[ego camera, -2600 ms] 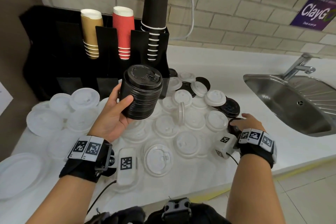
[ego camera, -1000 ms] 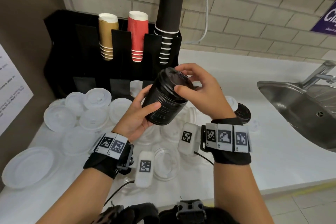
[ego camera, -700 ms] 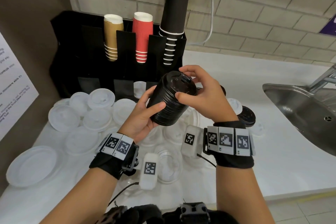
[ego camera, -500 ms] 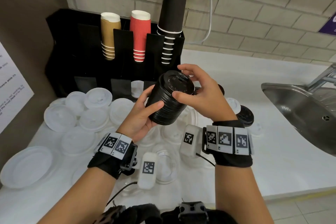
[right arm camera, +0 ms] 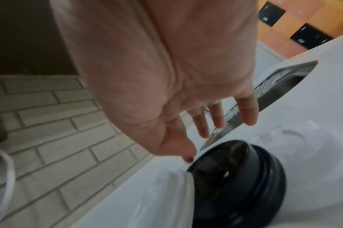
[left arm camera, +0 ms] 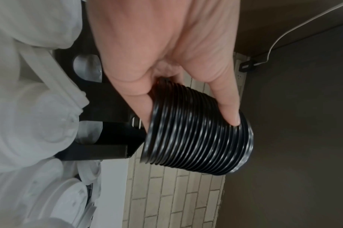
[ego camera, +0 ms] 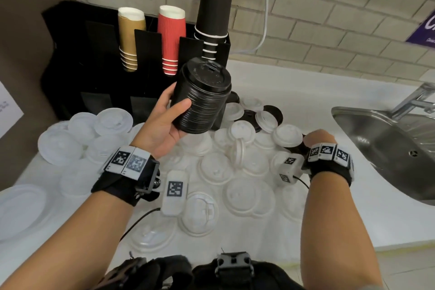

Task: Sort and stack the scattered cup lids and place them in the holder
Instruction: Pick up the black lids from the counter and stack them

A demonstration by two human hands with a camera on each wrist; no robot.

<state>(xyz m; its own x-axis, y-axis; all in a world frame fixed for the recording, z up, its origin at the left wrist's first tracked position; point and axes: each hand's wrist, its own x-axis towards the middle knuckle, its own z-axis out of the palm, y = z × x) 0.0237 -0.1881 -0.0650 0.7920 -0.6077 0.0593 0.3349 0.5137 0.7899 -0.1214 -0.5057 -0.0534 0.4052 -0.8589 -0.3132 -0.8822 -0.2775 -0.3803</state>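
White counter (ego camera: 306,106) along a pale brick wall, seen from the head view. Far left, a flat white round plate-like lid (ego camera: 18,209) at the counter's near edge. Behind it a black cup holder (ego camera: 70,66) stands against the wall, carrying a stack of tan paper cups (ego camera: 130,35), a stack of red ribbed paper cups (ego camera: 171,37) and a tall stack of black paper cups (ego camera: 215,7), all upside down. In front of the holder, scattered white and translucent plastic cup lids (ego camera: 216,169) cover the counter, overlapping one another; a few loose black lids (ego camera: 273,110) lie among them toward the back. The left hand (ego camera: 162,127) is raised above this spread and grips a tall stack of black plastic cup lids (ego camera: 202,99), thumb across the near side and fingers (left arm camera: 139,108) curled round the far side; the stack is tilted slightly, top lid facing up, just in front of the holder's right end. In the left wrist view the stack's ribbed rims (left arm camera: 198,141) show clearly under the thumb. Further right, the right hand (ego camera: 317,139) is low over the lids near the sink, holding nothing; in the right wrist view its fingers (right arm camera: 246,112) are spread and nearly straight, just above a small stack of black lids (right arm camera: 241,182) resting on the counter, the thumb tip close to its rim; contact cannot be told. Far right, a stainless steel sink (ego camera: 386,148) with a metal tap (ego camera: 416,99).
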